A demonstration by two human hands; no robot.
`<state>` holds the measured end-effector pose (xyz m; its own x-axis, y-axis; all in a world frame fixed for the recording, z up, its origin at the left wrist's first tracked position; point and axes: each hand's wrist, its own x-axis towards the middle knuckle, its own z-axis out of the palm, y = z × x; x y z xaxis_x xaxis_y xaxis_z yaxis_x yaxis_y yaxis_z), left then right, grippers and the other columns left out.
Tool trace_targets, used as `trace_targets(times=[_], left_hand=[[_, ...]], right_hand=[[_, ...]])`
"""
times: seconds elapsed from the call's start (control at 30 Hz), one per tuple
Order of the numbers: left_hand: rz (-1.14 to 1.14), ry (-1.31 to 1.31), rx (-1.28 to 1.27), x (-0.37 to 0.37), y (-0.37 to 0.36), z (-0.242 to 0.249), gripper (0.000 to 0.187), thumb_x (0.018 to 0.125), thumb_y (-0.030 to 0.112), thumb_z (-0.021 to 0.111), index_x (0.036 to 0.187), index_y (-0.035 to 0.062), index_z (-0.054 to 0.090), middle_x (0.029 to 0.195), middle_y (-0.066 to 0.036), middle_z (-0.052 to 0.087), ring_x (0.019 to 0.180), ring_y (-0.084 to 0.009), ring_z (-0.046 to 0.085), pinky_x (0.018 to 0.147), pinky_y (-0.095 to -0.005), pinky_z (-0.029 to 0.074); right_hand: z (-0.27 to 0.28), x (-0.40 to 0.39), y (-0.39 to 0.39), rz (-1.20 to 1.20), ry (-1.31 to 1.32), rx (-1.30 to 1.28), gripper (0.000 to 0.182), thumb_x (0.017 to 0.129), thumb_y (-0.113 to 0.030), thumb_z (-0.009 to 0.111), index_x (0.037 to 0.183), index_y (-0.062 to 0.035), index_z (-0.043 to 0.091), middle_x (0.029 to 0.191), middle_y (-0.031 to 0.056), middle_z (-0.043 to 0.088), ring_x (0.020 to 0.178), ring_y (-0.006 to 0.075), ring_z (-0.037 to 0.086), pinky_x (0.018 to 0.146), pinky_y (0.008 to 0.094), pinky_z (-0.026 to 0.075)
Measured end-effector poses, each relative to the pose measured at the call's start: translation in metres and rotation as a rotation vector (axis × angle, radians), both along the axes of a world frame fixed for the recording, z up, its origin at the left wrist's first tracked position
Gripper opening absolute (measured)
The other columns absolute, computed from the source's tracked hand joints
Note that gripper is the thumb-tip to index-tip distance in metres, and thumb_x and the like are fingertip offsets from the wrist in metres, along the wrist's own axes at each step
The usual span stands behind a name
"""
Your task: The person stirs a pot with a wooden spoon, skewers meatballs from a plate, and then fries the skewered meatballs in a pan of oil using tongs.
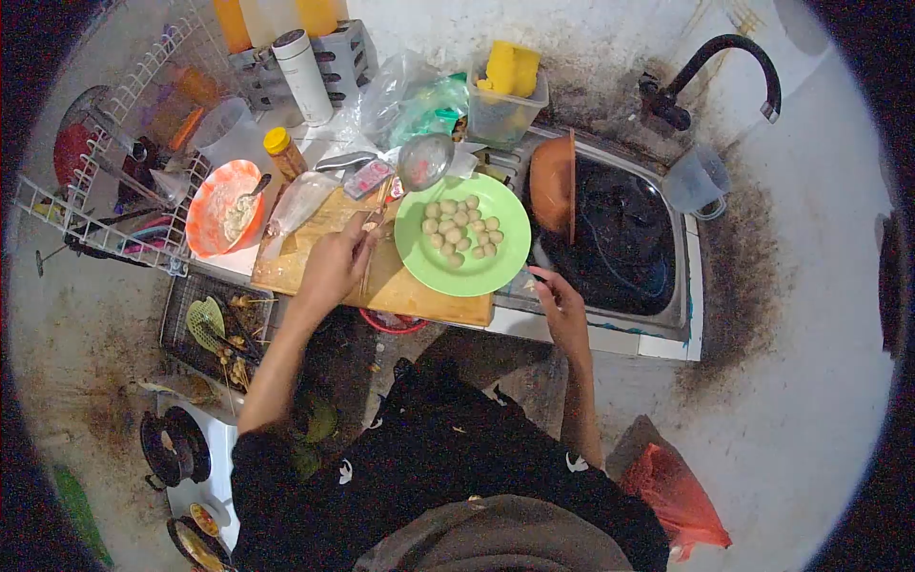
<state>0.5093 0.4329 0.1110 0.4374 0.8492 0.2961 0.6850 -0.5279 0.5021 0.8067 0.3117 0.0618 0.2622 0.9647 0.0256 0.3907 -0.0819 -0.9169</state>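
My left hand is over the wooden cutting board, its fingers pinched around what looks like a thin wooden skewer. Beside it, a light green plate overlaps the board's right part and bears several small, round, pale dough-like balls. My right hand is at the counter's front edge, just right of the plate. Its fingers are closed on a small dark thing, which I cannot make out. A metal strainer sits at the plate's far rim.
An orange bowl with a white mixture and spoon stands left of the board. The sink, with a brown pan, lies right under a black faucet. Bottles, plastic bags and a dish rack line the back and left. A stove stands lower left.
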Motion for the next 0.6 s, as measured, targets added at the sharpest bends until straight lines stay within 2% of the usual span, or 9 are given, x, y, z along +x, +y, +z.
trace_targets(times=[0.03,0.13,0.2,0.27,0.33,0.4,0.43,0.47,0.6], left_hand=[[0.005,0.002,0.001,0.0,-0.003,-0.004,0.021,0.082,0.014,0.048,0.099,0.0014,0.047,0.054,-0.015,0.051,0.046,-0.0287,0.052,0.043,-0.0384,0.038],[-0.009,-0.399,-0.107,0.008,-0.028,-0.013,0.024,0.084,0.017,0.049,0.103,0.0022,0.047,0.05,-0.004,0.044,0.04,-0.0129,0.041,0.039,-0.0277,0.031],[0.27,-0.956,-0.59,0.018,-0.056,-0.016,0.024,0.087,0.019,0.047,0.105,0.0033,0.047,0.052,0.005,0.035,0.045,-0.0029,0.03,0.04,-0.0201,0.024],[0.269,-1.098,-0.476,0.024,-0.074,-0.036,0.024,0.088,0.02,0.045,0.105,0.0045,0.047,0.054,0.008,0.035,0.045,-0.0017,0.029,0.04,-0.0192,0.022],[0.338,-1.037,-0.439,0.018,-0.081,-0.04,0.023,0.088,0.019,0.044,0.105,0.0031,0.047,0.057,0.005,0.04,0.048,-0.0026,0.033,0.042,-0.019,0.026],[0.43,-0.874,-0.328,0.008,-0.083,-0.04,0.023,0.088,0.017,0.044,0.104,0.0008,0.047,0.064,0.0,0.049,0.053,-0.0055,0.041,0.047,-0.0204,0.035],[0.413,-0.637,-0.177,-0.005,-0.08,-0.04,0.023,0.088,0.015,0.042,0.104,-0.0014,0.047,0.074,-0.009,0.058,0.066,-0.0112,0.052,0.059,-0.0252,0.042],[0.392,-0.558,-0.133,-0.017,-0.076,-0.043,0.021,0.086,0.009,0.042,0.105,-0.0002,0.047,0.083,-0.017,0.06,0.076,-0.0189,0.058,0.066,-0.0286,0.044],[0.482,-0.348,-0.196,-0.056,-0.07,-0.041,0.036,0.074,-0.008,0.039,0.106,0.0042,0.048,0.085,-0.024,0.055,0.083,-0.0292,0.059,0.07,-0.0302,0.043]], right_hand=[[-0.003,0.001,0.0,0.005,0.002,0.001,0.024,0.083,-0.015,0.049,0.105,-0.0068,0.056,0.082,0.0055,0.058,0.07,0.0109,0.049,0.067,0.0251,0.042],[-0.004,-0.001,0.001,-0.011,-0.097,0.01,0.023,0.083,-0.014,0.049,0.104,-0.0061,0.057,0.085,0.0063,0.059,0.071,0.0122,0.05,0.068,0.0262,0.042],[0.002,-0.012,0.002,0.022,-0.085,0.112,0.024,0.082,-0.011,0.05,0.105,-0.0062,0.056,0.083,0.0075,0.058,0.071,0.0136,0.051,0.068,0.0265,0.042],[0.008,-0.027,0.005,0.075,-0.126,0.171,0.025,0.082,-0.008,0.05,0.106,-0.0059,0.054,0.083,0.0093,0.058,0.071,0.0151,0.052,0.067,0.0267,0.042],[0.028,-0.048,0.008,0.226,-0.047,0.122,0.024,0.084,-0.011,0.048,0.107,-0.0052,0.054,0.068,-0.0016,0.046,0.064,0.0072,0.041,0.06,0.0227,0.036],[0.035,-0.063,0.012,0.281,-0.009,0.027,0.024,0.083,-0.009,0.049,0.106,-0.0058,0.055,0.068,0.0006,0.046,0.064,0.0087,0.042,0.061,0.0229,0.037],[0.033,-0.069,0.014,0.316,-0.061,0.055,0.025,0.082,-0.008,0.05,0.106,-0.0064,0.055,0.07,0.0021,0.047,0.065,0.0101,0.043,0.061,0.0232,0.037],[0.031,-0.074,0.017,0.35,-0.111,0.085,0.025,0.082,-0.008,0.05,0.107,-0.007,0.055,0.072,0.0037,0.048,0.065,0.0114,0.044,0.062,0.0236,0.038],[0.029,-0.087,0.024,0.485,-0.119,0.114,0.025,0.081,-0.006,0.05,0.106,-0.0073,0.055,0.077,0.0068,0.049,0.068,0.0152,0.046,0.063,0.0257,0.039]])
